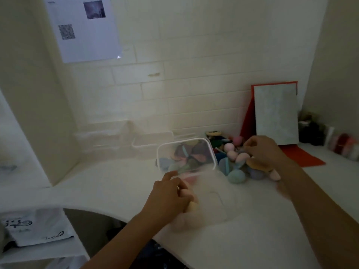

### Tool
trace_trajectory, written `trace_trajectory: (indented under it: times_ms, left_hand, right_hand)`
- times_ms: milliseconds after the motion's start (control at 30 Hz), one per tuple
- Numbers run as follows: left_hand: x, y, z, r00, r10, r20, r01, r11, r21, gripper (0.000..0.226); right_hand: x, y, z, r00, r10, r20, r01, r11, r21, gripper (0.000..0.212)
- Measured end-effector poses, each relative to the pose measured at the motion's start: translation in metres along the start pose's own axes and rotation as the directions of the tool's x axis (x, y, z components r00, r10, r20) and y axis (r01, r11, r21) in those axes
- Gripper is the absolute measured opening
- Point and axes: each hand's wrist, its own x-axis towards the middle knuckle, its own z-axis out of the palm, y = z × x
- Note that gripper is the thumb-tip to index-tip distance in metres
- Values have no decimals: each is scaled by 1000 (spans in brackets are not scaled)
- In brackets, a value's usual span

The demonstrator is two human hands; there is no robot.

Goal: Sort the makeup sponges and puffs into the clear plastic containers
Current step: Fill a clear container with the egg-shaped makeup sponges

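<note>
A pale yellow sponge (192,207) is gripped by the left hand (171,195) at 6 o'clock, prob for the clear container (186,154) at 12, while the pile (236,164) at 2 is picked at by the curled right hand (262,150), catch unclear.

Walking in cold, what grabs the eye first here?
A heap of pastel sponges and puffs at centre right of the white counter, the right hand reaching into it. Just left, a white-rimmed clear container already holds several, with the left hand before it. A red-backed board leans on the wall behind.
</note>
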Motion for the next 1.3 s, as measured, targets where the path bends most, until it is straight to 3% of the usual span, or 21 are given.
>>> trace_trajectory:
  times_ms: [233, 333, 467, 567, 667, 767, 867, 967, 1133, 1200, 1300]
  left_hand:
    - [27, 29, 0, 994, -89, -67, 103, 964, 245, 42]
    - [29, 29, -1, 998, 1, -57, 14, 966, 260, 46]
    - [34, 26, -2, 975, 208, 83, -211, 977, 31, 32]
    - [34, 23, -3, 957, 234, 170, -232, 972, -26, 29]
    - [35, 18, 1, 962, 222, 162, -228, 974, 19, 32]
    - [32, 19, 1, 970, 198, 139, -200, 980, -2, 33]
    - [29, 21, 1, 973, 190, 128, -184, 981, -56, 30]
    - [30, 22, 3, 971, 201, 129, -204, 979, 11, 28]
    - [30, 24, 4, 984, 150, 96, -153, 988, 28, 28]
    - [29, 25, 4, 985, 140, 97, -144, 989, 31, 24]
    - [28, 27, 3, 986, 136, 98, -140, 989, 42, 19]
  right_hand:
    - [15, 21, 19, 1000, 3, 8, -2, 994, -110, 17]
    - [17, 19, 23, 997, -24, 73, 44, 959, -281, 30]
    - [18, 10, 23, 992, 9, 127, 66, 819, -570, 43]
    - [18, 12, 28, 992, 7, 128, 60, 860, -507, 48]
    - [20, 16, 32, 985, -56, 165, 121, 899, -421, 37]
    - [21, 17, 33, 972, -71, 224, 181, 835, -520, 33]
    - [20, 16, 37, 981, -49, 185, 153, 786, -599, 39]
    - [13, 9, 37, 990, -60, 131, 129, 778, -614, 37]
    - [6, -8, 21, 993, -91, 80, 119, 865, -488, 26]
    - [3, -21, 7, 987, -121, 103, 152, 910, -385, 18]
    - [-7, -48, -11, 969, -147, 200, 171, 979, -108, 25]
